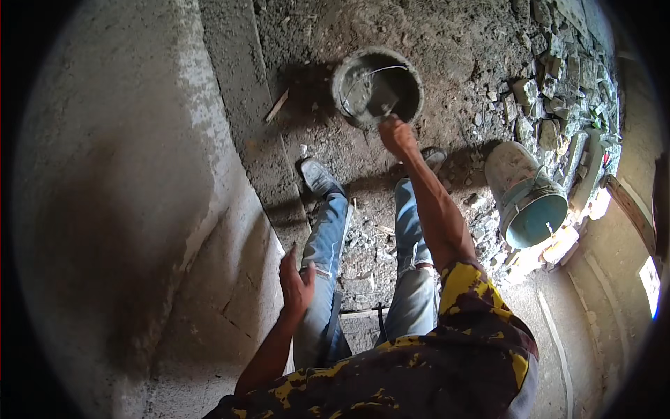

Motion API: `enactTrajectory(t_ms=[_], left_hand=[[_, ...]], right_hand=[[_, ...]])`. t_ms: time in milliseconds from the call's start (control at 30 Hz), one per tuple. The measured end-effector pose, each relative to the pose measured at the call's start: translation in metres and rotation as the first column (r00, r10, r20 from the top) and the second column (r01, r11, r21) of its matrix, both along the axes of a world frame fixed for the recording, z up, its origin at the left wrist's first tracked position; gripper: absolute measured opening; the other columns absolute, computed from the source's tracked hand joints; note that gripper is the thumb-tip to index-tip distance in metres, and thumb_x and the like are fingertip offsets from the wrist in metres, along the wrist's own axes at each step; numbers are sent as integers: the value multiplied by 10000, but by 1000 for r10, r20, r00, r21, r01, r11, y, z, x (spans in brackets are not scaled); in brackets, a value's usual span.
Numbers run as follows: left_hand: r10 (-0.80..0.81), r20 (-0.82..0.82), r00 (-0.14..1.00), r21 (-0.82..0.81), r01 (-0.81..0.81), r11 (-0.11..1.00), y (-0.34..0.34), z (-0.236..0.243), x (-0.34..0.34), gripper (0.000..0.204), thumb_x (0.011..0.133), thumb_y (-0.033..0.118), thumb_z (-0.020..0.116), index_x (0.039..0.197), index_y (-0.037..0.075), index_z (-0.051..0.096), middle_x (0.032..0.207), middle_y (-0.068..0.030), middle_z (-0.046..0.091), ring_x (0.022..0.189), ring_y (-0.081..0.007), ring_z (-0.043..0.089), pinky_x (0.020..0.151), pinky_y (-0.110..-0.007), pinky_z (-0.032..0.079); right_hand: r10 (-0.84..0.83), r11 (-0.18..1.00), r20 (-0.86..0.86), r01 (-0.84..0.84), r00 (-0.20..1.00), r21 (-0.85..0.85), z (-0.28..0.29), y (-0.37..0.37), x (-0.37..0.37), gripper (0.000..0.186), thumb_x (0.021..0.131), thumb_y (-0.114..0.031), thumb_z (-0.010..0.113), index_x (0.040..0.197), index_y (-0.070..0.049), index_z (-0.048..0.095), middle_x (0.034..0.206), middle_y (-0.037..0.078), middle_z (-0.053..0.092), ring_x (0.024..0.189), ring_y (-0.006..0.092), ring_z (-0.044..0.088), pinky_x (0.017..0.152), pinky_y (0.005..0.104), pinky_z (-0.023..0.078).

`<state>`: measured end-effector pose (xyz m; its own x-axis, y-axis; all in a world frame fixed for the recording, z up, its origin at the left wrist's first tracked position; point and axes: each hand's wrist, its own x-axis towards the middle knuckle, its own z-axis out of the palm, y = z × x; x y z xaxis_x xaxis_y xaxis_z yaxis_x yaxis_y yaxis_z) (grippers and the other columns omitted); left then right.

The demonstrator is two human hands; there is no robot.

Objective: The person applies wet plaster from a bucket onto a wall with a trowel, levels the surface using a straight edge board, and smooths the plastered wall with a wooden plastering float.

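My right hand (pixel 399 137) is closed at the near rim of a round bucket (pixel 417 82) with a thin wire handle. It grips what looks like a trowel (pixel 386 109), whose lower part reaches down into the bucket. Wet grey mortar (pixel 359 94) coats the inside and lies in it. My left hand (pixel 297 281) hangs beside my left knee with nothing in it, thumb and fingers apart, close to the grey plastered wall (pixel 132 174).
A second bucket (pixel 515 167), whitish outside and bluish inside, lies tipped on its side at the right. Broken bricks and rubble (pixel 551 98) are heaped behind it. A wood scrap (pixel 277 106) lies on the concrete strip along the wall. My shoes (pixel 321 176) stand on gritty ground.
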<state>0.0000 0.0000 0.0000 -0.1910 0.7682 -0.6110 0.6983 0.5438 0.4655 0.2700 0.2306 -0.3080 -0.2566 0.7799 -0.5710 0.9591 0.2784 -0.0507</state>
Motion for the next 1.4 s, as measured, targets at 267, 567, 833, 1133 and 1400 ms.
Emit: enactTrajectory(t_ms=[267,567,833,1133,1400], left_hand=[[-70,-174,982,-100,53,994,-58,-20,-1,571,707,238,649,1193,25,439,1140,-205,462,1040,-372,443,898,-444,340],[-54,-279,959,-99,27,995,-73,-16,25,516,684,235,657,1132,43,487,1094,-170,496,1022,-339,461,870,-441,356],[-90,-276,957,-162,46,986,-83,-18,42,548,723,281,629,1190,53,455,1124,-146,490,1089,-291,430,918,-432,295],[-41,-232,972,56,55,997,-70,-35,49,467,687,249,646,1083,32,528,1009,-154,526,951,-322,493,820,-427,378],[-157,-340,927,-71,141,987,-63,-33,55,479,679,225,658,1099,36,526,1033,-158,524,995,-313,483,859,-424,357]], right_hand=[[-397,917,-299,387,868,-94,60,22,-61,345,889,-298,383,854,-15,578,765,157,603,742,291,593,662,388,463],[-663,729,-425,661,616,-179,25,1,-34,424,838,-380,422,972,-3,559,940,244,584,883,426,553,723,453,445],[-709,697,-332,689,622,-197,25,8,-15,465,810,-442,423,1094,-86,515,977,256,573,940,420,539,758,478,431],[192,978,-45,-188,980,87,-45,14,-14,164,800,-132,433,801,-40,569,703,147,584,610,315,573,527,415,469],[-725,689,-583,402,368,-603,16,-16,32,424,764,-367,588,972,-5,508,632,111,544,529,191,557,488,327,458]])
